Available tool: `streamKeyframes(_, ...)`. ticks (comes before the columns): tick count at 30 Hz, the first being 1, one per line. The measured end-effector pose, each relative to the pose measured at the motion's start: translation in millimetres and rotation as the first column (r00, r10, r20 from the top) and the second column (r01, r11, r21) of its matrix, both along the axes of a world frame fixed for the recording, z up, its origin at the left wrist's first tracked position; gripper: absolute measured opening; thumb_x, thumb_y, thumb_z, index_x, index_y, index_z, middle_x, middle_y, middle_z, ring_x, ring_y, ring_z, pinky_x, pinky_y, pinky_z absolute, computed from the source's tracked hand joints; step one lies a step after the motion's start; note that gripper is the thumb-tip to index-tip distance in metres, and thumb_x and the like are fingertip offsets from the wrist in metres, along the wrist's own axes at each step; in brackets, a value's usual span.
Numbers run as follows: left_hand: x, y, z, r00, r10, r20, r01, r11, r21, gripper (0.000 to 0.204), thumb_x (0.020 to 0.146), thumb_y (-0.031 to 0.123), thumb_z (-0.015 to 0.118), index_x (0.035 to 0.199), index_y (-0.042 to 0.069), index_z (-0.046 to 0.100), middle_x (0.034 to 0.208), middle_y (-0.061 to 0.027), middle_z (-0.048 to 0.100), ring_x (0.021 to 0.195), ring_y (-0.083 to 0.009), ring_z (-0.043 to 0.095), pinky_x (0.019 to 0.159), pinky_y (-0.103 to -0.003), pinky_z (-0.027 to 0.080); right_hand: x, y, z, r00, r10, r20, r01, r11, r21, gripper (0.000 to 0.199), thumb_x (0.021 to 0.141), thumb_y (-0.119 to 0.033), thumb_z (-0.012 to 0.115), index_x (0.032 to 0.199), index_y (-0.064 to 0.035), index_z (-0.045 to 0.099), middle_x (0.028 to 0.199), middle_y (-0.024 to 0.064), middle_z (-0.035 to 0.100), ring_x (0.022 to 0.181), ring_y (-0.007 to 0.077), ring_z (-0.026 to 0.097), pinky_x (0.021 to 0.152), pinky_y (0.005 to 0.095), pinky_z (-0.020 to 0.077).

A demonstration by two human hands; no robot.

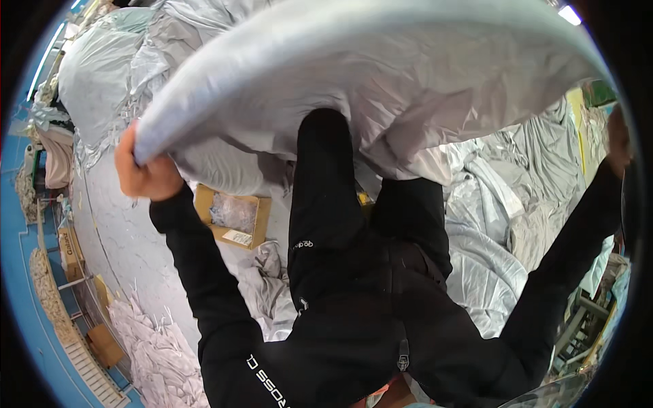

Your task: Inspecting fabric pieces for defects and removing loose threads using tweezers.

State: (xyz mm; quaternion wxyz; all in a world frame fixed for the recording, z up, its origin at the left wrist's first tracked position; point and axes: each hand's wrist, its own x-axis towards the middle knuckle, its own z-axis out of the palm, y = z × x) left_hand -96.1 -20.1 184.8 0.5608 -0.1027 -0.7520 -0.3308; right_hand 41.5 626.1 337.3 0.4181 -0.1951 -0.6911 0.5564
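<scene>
A large sheet of silver-grey fabric [435, 75] is raised in front of me, its upper edge arching across the view and smeared by motion. My left hand [146, 175] is closed around the sheet's left edge. At the far right rim, my right hand [617, 144] is dark and partly cut off. The sheet's right end runs up to it and is held up there, though the fingers hardly show. The lower folds of the cloth drape against my knees, in black trousers.
An open cardboard box [235, 216] with clear plastic inside stands left of my legs. Crumpled grey fabric [490, 204] spreads at right, and more piles up at far left [109, 68]. Pale fabric strips [153, 347] heap at lower left, near a white rack [92, 370] on blue flooring.
</scene>
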Motion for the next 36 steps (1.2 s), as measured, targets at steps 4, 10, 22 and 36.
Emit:
streamKeyframes(4, 40.6, -8.4, -85.4, 0.953, -0.084, 0.293, 0.185, 0.923, -0.338, 0.031, 0.077, 0.001, 0.064, 0.106, 0.007, 0.068, 0.085, -0.0123, 0.066, 0.073, -0.0271, 0.063, 0.065, -0.033, 0.049, 73.3, 2.4, -141.4, 0.939, -0.104, 0.327, 0.171, 0.968, -0.183, 0.007, 0.085, -0.013, 0.067, 0.088, -0.0064, 0.066, 0.069, -0.0057, 0.049, 0.047, 0.0034, 0.035, 0.039, 0.0203, 0.0206)
streamKeyframes(10, 69.1, -5.0, -208.9, 0.705, 0.122, 0.698, 0.294, 0.846, -0.445, 0.044, 0.067, -0.004, 0.055, 0.104, 0.016, 0.067, 0.084, -0.0108, 0.059, 0.073, -0.0336, 0.059, 0.063, -0.039, 0.048, 117.6, -23.3, -339.6, 0.874, 0.047, 0.483, 0.227, 0.840, -0.494, 0.014, 0.081, -0.012, 0.073, 0.077, -0.0089, 0.060, 0.057, -0.0054, 0.046, 0.039, 0.0050, 0.038, 0.035, 0.0203, 0.0229)
streamKeyframes(22, 101.6, 101.8, -115.6, 0.387, -0.299, 0.872, 0.427, 0.897, 0.118, 0.023, 0.079, -0.005, 0.059, 0.100, 0.000, 0.064, 0.090, -0.0113, 0.062, 0.079, -0.0216, 0.064, 0.069, -0.029, 0.050, 88.2, -87.6, -365.4, 0.827, -0.298, 0.476, 0.218, 0.952, 0.217, 0.017, 0.091, -0.012, 0.061, 0.100, 0.0017, 0.066, 0.084, 0.0024, 0.065, 0.076, 0.0061, 0.058, 0.072, 0.0198, 0.0463)
streamKeyframes(36, 112.7, 297.4, -176.9, 0.068, -0.653, 0.754, 0.257, 0.742, 0.619, 0.028, 0.073, 0.012, 0.076, 0.090, -0.003, 0.059, 0.078, -0.0103, 0.061, 0.064, -0.0180, 0.059, 0.061, -0.030, 0.049, 7.9, -198.8, -315.1, 0.853, 0.272, 0.446, -0.374, 0.914, 0.158, 0.007, 0.085, -0.007, 0.066, 0.090, -0.0005, 0.066, 0.076, 0.0090, 0.065, 0.065, 0.0148, 0.059, 0.060, 0.0264, 0.0450)
